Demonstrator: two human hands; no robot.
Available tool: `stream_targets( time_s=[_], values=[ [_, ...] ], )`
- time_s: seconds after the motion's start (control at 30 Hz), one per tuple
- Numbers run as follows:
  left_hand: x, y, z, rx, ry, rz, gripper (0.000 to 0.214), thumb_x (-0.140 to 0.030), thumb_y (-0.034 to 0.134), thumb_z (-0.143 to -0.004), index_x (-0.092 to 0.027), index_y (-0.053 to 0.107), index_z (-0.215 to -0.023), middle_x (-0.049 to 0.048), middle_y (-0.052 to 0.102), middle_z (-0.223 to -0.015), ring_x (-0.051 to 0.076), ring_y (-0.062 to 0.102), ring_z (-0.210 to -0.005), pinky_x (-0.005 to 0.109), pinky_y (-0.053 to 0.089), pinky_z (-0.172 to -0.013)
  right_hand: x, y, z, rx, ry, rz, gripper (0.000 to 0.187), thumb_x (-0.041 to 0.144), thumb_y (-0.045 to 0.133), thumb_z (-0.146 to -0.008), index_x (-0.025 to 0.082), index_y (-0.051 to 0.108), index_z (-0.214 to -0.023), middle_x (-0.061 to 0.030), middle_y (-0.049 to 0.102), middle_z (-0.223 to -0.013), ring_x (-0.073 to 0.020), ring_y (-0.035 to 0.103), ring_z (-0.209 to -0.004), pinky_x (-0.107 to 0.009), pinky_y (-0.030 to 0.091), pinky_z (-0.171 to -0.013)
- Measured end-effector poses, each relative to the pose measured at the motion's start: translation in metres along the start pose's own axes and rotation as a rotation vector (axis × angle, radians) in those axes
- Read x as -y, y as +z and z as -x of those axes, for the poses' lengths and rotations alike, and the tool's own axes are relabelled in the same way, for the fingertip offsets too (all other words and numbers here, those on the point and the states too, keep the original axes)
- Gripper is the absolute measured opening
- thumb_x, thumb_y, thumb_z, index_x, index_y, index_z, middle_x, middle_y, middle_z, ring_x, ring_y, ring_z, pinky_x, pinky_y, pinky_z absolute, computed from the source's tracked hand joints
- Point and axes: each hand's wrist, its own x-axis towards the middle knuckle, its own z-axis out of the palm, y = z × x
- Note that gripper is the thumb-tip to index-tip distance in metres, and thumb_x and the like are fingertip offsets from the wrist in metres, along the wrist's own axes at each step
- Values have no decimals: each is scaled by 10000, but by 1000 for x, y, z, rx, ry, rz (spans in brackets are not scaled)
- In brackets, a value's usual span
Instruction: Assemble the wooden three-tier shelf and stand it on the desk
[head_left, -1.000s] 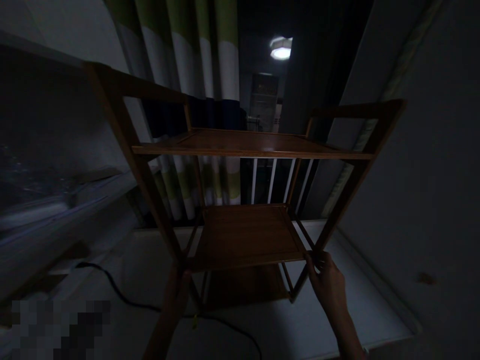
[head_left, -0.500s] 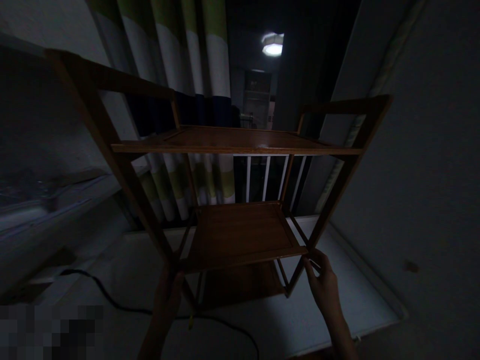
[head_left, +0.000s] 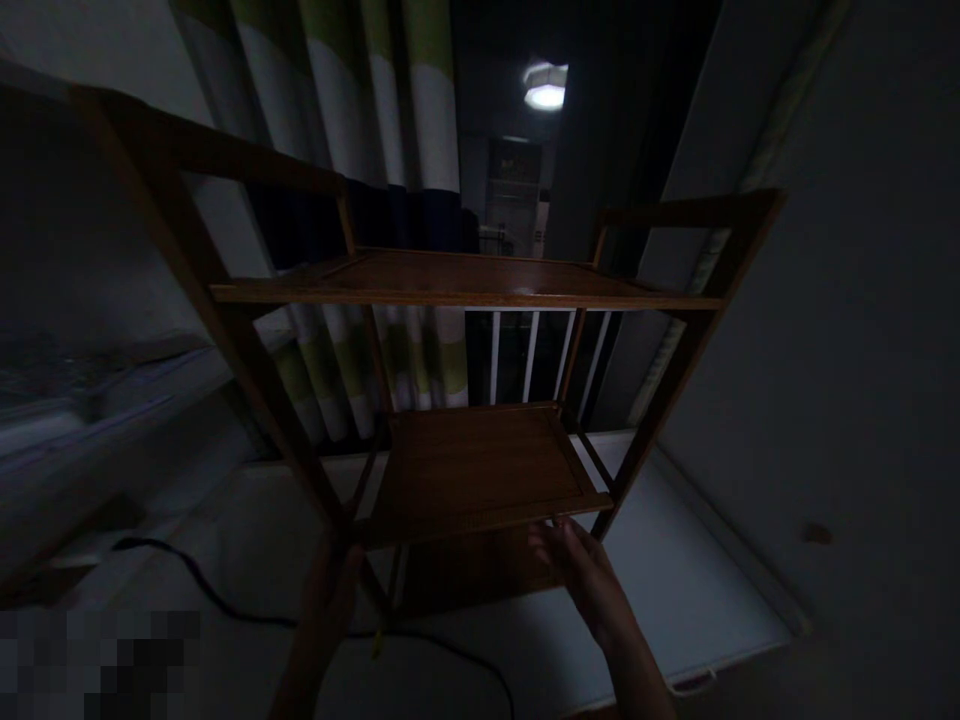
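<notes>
Wooden rack (head_left: pixel 480 300), three tiers, stands straight ahead on the pale floor (head_left: pixel 645 590). Top shelf (head_left: pixel 465 275), middle shelf (head_left: pixel 484 465) and lowest shelf (head_left: pixel 472 575) all bare as far as the dim light shows.

Left hand (head_left: pixel 330 585): grasping the left front post (head_left: pixel 273 400) at the middle shelf's near corner, thumb on the near side. Right hand (head_left: pixel 581 560): loose, fingers half-curled, just below the middle shelf's front edge, inboard of the right front post (head_left: pixel 671 380). Can't tell if its fingertips touch the edge.

Black cable (head_left: pixel 217 595) runs along the floor in front of the rack, yellow tag (head_left: pixel 377 644) on it. Behind: green/white/navy curtain (head_left: pixel 341 110) on the left, white bars (head_left: pixel 531 350) beside it, lit lamp (head_left: pixel 545 97) above. Plain wall (head_left: pixel 847 350) on the right.
</notes>
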Motion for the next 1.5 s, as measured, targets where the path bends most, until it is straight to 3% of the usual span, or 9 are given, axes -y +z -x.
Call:
stream_targets(
  time_s=[0.1, 0.2, 0.53, 0.73, 0.93, 1.13, 1.33, 1.5],
  values=[
    [-4, -1, 1, 29, 25, 1, 505, -447, 382, -814, -169, 422, -1233, 104, 505, -1209, 211, 465, -1135, 321, 395, -956, 2, 16, -6, 49, 55, -204, 367, 406, 715, -633, 139, 537, -809, -87, 663, -855, -214, 623, -877, -368, 444, -877],
    [-6, -1, 1, 21, 30, 26, 494, -447, 379, -817, -160, 435, -1215, 110, 515, -1197, 211, 476, -1124, 321, 397, -955, 5, 25, -12, 11, 85, -301, 344, 339, 766, -575, 141, 528, -725, -55, 663, -742, -215, 643, -789, -401, 464, -858],
    [-6, -1, 2, 55, -45, 52, 532, -492, 373, -805, -151, 433, -1208, 120, 512, -1191, 223, 467, -1130, 349, 368, -982, -1, 29, -21, -81, 81, -343, 316, 269, 776, -565, 142, 491, -616, 23, 594, -566, -134, 615, -607, -395, 517, -796],
    [-7, -2, 5, 49, -51, 25, 533, -466, 380, -812, -165, 394, -1251, 117, 492, -1216, 221, 459, -1139, 341, 378, -972, 0, 30, -22, -56, 75, -343, 302, 262, 773, -572, 132, 535, -706, -4, 632, -665, -140, 621, -639, -372, 532, -761],
    [3, 1, 5, 37, -67, 11, 554, -511, 390, -786, -152, 449, -1204, 124, 531, -1150, 249, 467, -1124, 372, 382, -968, -3, 28, -24, -75, 63, -347, 285, 235, 776, -564, 135, 520, -636, 16, 606, -601, -117, 603, -595, -339, 546, -722],
    [2, 2, 7, 14, -38, 12, 547, -505, 407, -782, -174, 437, -1217, 106, 513, -1176, 238, 444, -1152, 350, 394, -967, -4, 27, -24, -45, 54, -367, 260, 207, 767, -580, 145, 556, -719, 32, 607, -615, -110, 605, -595, -329, 546, -727],
    [14, 5, 7, -12, -40, 29, 525, -509, 432, -767, -171, 464, -1168, 109, 524, -1150, 239, 468, -1122, 371, 395, -960, -5, 26, -23, -58, 60, -387, 255, 193, 771, -569, 146, 535, -653, 35, 601, -594, -118, 611, -607, -333, 542, -736],
    [6, 2, 7, 47, -61, 41, 501, -514, 440, -760, -184, 473, -1135, 105, 547, -1115, 223, 518, -1053, 341, 436, -909, -7, 27, -22, -59, 37, -398, 294, 184, 768, -568, 148, 477, -559, 32, 595, -577, -117, 608, -609, -333, 543, -729]
  ],
)
